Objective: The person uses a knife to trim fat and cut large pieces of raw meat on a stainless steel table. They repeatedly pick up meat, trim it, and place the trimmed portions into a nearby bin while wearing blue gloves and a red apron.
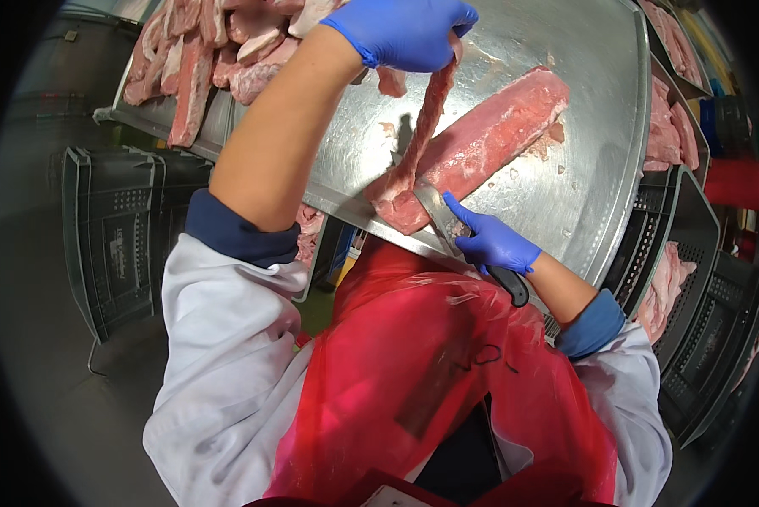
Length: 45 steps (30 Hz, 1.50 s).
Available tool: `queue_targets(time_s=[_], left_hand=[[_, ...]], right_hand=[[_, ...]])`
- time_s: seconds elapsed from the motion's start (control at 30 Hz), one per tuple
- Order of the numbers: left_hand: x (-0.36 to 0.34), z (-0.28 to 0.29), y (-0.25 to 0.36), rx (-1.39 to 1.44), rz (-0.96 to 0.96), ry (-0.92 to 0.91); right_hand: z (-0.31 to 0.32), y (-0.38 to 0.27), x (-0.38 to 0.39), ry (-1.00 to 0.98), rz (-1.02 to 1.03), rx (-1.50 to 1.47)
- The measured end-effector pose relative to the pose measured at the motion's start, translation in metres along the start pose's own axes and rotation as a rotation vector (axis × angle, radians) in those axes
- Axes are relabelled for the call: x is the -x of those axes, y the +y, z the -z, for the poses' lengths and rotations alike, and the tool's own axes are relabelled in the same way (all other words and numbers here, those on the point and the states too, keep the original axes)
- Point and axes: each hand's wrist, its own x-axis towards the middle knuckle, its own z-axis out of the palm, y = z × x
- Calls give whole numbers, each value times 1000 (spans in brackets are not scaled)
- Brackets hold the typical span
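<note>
A long pork loin (pixel 493 131) lies slantwise on the steel table (pixel 603 93), its near end close to the table's front edge. My left hand (pixel 405 34), in a blue glove, is closed on the top of a thin meat strip (pixel 430 114) and holds it up taut. The strip's lower end still joins the near end of the loin. My right hand (pixel 499 243), also gloved in blue, grips the black handle of a knife (pixel 519 287). The blade rests against the loin beside the foot of the strip, its tip partly hidden by the meat.
Several meat pieces (pixel 195 72) are heaped at the table's far left, one hanging over the edge. Dark plastic crates (pixel 109 245) stand on the left; more crates (pixel 700 304) with meat line the right. Small scraps (pixel 557 131) lie beside the loin. My red apron (pixel 430 338) nearly meets the table's edge.
</note>
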Motion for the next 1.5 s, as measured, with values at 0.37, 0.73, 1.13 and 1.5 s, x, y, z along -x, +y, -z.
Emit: queue_targets(time_s=[0.37,0.73,1.13,1.5], left_hand=[[63,32,-19,65,-60,467],[261,50,-97,246,354,933],[486,-173,-138,289,1083,779],[166,-369,-65,938,785,518]], right_hand=[[-43,-6,-43,85,144,67],[-93,-37,-87,-128,187,243],[225,-35,-88,760,371,145],[241,41,-76,931,200,449]])
